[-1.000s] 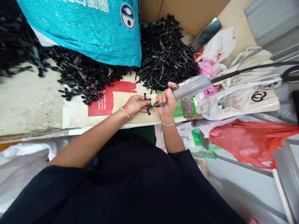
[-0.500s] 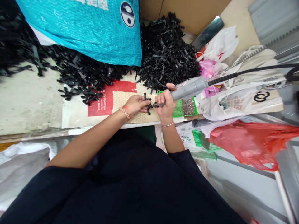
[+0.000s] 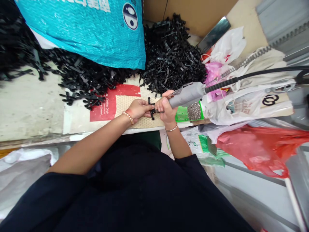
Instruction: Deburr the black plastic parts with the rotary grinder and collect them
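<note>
My left hand (image 3: 138, 108) pinches a small black plastic part (image 3: 151, 109) down on a tan perforated pad (image 3: 126, 104) near the table's front edge. My right hand (image 3: 165, 108) is wrapped round a grey electric screwdriver (image 3: 187, 94), whose tip meets the black part. A black cable (image 3: 253, 74) runs from the tool to the right. Just right of my right hand sits a green tray (image 3: 184, 113) holding small silver screws (image 3: 194, 111).
A large heap of black plastic parts (image 3: 169, 56) fills the back of the table, under a blue bag (image 3: 96, 29). White plastic bags (image 3: 243, 96) and a red bag (image 3: 256, 146) crowd the right. A cardboard box (image 3: 193, 11) stands behind.
My right hand and the screwdriver have shifted left, closer to my left hand, and the tool now tilts flatter. My left hand has kept the black part in place.
</note>
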The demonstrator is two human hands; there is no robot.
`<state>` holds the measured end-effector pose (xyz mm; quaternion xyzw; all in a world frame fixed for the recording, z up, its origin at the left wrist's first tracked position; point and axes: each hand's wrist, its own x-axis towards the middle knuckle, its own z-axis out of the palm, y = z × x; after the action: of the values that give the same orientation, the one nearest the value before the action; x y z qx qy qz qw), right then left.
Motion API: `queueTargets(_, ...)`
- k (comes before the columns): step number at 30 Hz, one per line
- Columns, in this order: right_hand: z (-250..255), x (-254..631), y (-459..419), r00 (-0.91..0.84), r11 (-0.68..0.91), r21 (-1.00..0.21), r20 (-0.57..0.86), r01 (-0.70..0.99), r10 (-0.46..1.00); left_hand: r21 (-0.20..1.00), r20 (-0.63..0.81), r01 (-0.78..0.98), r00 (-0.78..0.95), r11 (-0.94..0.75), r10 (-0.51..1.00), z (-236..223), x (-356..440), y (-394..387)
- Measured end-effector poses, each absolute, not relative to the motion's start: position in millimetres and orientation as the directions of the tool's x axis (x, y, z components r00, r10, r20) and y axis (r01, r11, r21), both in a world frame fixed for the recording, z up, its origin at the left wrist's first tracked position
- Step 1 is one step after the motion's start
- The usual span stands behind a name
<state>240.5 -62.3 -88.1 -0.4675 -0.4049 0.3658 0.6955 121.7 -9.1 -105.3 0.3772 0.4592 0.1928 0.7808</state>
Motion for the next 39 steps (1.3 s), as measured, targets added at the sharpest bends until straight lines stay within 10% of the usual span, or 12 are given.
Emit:
queueTargets(9, -100.9, 243.4, -59.5, 0.176, 0.313, -0.931, 0.281, -0.189, 0.943, 0.771, -0.571, 0.034, 0.481, 0.636, 0.666, -104.5, 122.9, -10.9)
queueTargets(20, -82.4, 337.9, -76.3, 0.785, 0.349, -0.934, 0.272, 0.076, 0.556, 0.755, -0.583, 0.042, 0.498, 0.654, 0.642, -95.3, 119.3, -11.8)
queueTargets(39, -117.5, 352.1, -78.8, 0.754, 0.285, -0.953, 0.261, 0.102, 0.603, 0.770, -0.565, 0.031, 0.497, 0.637, 0.659, -99.9, 116.9, -12.4)
